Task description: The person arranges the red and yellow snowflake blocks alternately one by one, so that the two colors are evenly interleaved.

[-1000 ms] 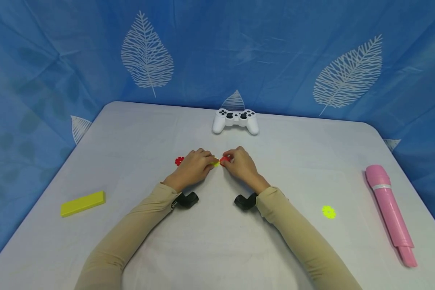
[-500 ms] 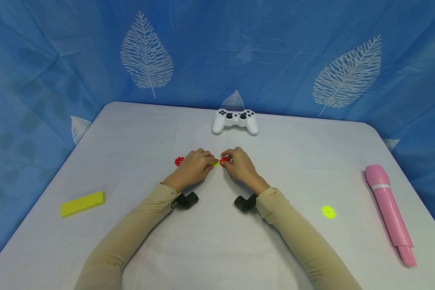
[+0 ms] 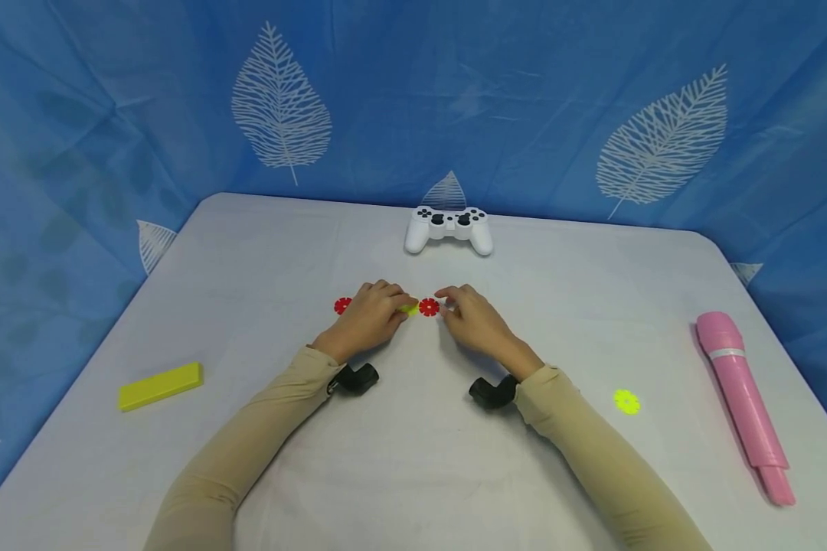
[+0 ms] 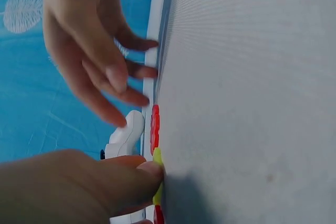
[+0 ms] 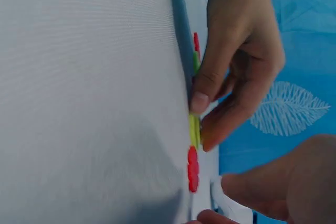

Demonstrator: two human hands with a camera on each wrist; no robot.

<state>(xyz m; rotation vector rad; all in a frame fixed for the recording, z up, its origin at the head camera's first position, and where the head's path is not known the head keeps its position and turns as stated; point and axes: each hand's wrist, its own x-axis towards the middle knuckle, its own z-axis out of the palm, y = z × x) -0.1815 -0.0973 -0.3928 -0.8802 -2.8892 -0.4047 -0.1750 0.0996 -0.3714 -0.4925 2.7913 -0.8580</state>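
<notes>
My left hand (image 3: 365, 317) pinches a yellow notched plastic disc (image 3: 412, 309) between thumb and fingers, low over the white table. Joined in line at its right edge is a red notched disc (image 3: 429, 307), which also shows edge-on in the left wrist view. Another red disc (image 3: 342, 305) pokes out left of the left hand. Between that end and the yellow disc, a green disc (image 5: 196, 61) shows in the right wrist view, partly hidden by the left fingers. My right hand (image 3: 478, 321) is just right of the near red disc, fingers parted and holding nothing.
A white game controller (image 3: 448, 229) lies behind the hands. At left is a yellow rectangular block (image 3: 160, 386). A loose yellow disc (image 3: 626, 402) lies to the right, and beyond it a long pink cylindrical thing (image 3: 744, 405) with a pale band.
My right hand has let go of the red disc and drawn back to the right, its fingers apart. The left hand stays in place on the yellow disc.
</notes>
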